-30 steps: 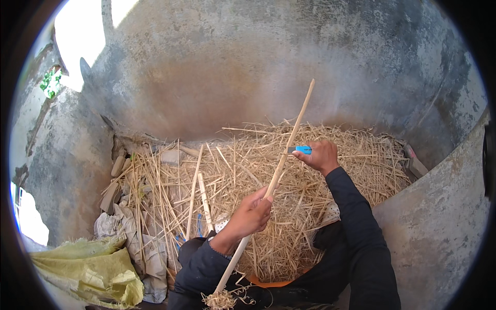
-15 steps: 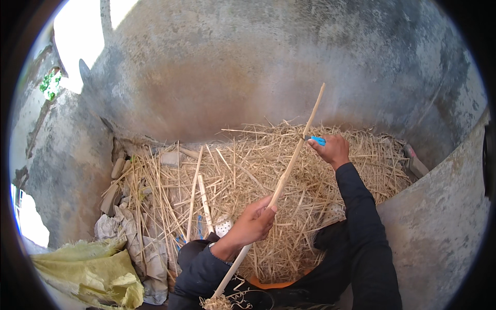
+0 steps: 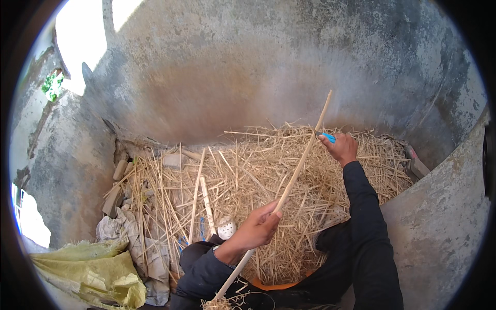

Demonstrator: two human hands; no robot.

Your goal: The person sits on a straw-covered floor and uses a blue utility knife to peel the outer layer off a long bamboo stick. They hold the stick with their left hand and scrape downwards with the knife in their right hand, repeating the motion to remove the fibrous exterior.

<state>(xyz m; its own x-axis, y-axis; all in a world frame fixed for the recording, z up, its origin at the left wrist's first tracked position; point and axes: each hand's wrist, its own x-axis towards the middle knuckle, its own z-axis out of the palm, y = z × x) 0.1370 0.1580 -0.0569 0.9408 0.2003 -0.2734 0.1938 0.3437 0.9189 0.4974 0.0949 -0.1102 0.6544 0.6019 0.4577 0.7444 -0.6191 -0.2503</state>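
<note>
A long pale wooden stick slants across my body, from my lap at the lower left up toward the back wall. My left hand is closed around it below its middle. In my right hand I grip a knife by its blue handle. Its short dark blade rests against the upper part of the stick. Curled shavings lie at the stick's low end. Part of the blade is hidden behind the stick and my fingers.
Straw and wood strips cover the ground. Two pale sticks lie at left, beside a white shoe with holes. A yellow-green sack is at lower left. Concrete walls enclose the back and sides.
The stick, both hands and the knife have shifted slightly to the right in view. The blade stays against the stick, and both grips look the same.
</note>
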